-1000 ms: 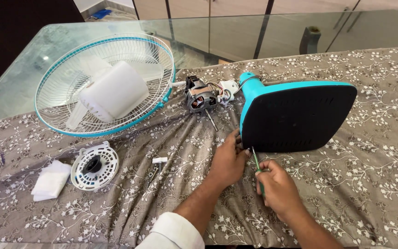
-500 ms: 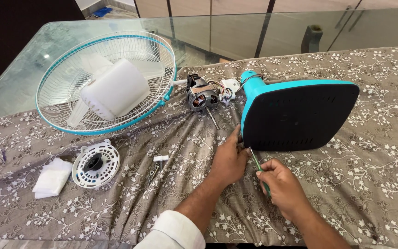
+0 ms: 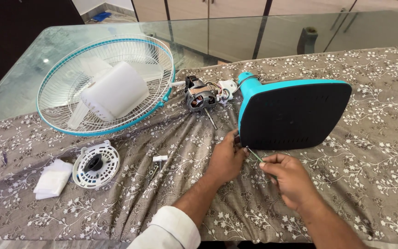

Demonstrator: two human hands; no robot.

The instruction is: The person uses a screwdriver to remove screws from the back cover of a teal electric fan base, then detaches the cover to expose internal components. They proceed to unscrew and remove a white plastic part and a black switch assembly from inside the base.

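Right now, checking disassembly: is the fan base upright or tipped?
Tipped: the fan base shows its dark underside to the camera, edge resting on the cloth.

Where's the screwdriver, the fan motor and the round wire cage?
screwdriver (image 3: 254, 154), head view, on its thin metal shaft.
fan motor (image 3: 201, 98), head view, on its metal body.
round wire cage (image 3: 70, 83), head view, on its white wires.

A teal plastic fan base with a flat black underside (image 3: 295, 115) stands tipped on its edge on the cloth-covered counter (image 3: 369, 184), underside facing the camera, neck pointing up and left. A slim green-handled screwdriver (image 3: 255, 155) slants low, its tip touching the underside's lower left corner.
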